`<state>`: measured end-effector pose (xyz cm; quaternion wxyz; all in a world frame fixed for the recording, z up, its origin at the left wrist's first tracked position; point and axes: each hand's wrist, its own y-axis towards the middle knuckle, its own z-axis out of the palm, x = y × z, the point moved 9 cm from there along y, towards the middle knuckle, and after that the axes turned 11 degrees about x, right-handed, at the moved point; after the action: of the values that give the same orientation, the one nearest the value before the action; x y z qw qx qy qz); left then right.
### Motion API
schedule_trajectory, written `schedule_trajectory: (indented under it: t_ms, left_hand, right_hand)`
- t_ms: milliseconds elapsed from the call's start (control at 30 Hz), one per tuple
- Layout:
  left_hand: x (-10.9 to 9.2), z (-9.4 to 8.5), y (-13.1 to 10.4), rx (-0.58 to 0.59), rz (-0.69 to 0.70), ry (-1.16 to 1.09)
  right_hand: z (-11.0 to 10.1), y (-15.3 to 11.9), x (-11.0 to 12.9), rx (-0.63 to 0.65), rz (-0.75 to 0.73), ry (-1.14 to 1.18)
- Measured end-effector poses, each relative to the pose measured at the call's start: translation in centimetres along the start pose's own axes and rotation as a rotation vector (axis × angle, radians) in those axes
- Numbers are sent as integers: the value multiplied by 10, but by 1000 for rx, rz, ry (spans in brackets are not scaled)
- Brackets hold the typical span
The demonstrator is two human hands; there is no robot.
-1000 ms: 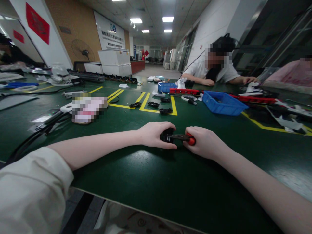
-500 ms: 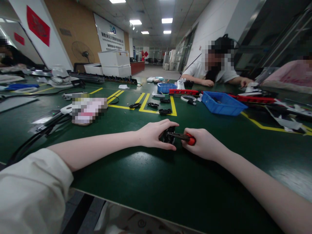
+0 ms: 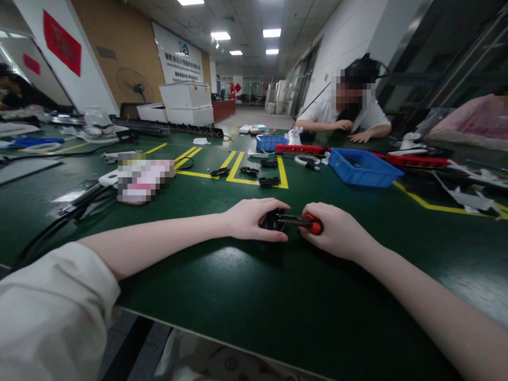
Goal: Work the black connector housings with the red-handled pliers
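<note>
Just above the green table, my left hand (image 3: pixel 250 219) is closed around a small black plastic part (image 3: pixel 274 220), thumb below and fingers above. Much of that part is hidden by the fingers. My right hand (image 3: pixel 335 231) grips red-handled pliers (image 3: pixel 315 224), whose dark jaws point left and meet the black part. Whether the jaws are clamped on it I cannot tell. Beyond my hands, several similar black parts lie on the table, one of them (image 3: pixel 269 181) inside a yellow-taped outline.
A blue bin (image 3: pixel 363 169) stands at the right, with a smaller blue tray (image 3: pixel 271 142) farther back. Red strips (image 3: pixel 299 150) and a coiled cable (image 3: pixel 307 160) lie near them. At the left are a phone (image 3: pixel 145 180) and black cables (image 3: pixel 75 214). A co-worker (image 3: pixel 353 111) sits opposite.
My right hand and the pliers have shifted slightly right and up, with the jaws still at the black part. The co-worker's hands have come closer together.
</note>
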<state>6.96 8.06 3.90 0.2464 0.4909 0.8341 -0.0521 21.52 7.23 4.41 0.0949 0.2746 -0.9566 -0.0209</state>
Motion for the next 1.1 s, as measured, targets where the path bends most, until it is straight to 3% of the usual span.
schedule_trajectory:
  t_ms: [633,800,1100]
  left_hand:
    - [7,-1,2,2,-104,-28]
    - [6,1,4,19,-119,-2]
    - [9,4,5,31,-113,8]
  right_hand:
    - [-5,0,6,-40,-13,-249]
    - [-12,-1,7,-101,-22,-327]
    - [-11,0,4,-72,-8,-284]
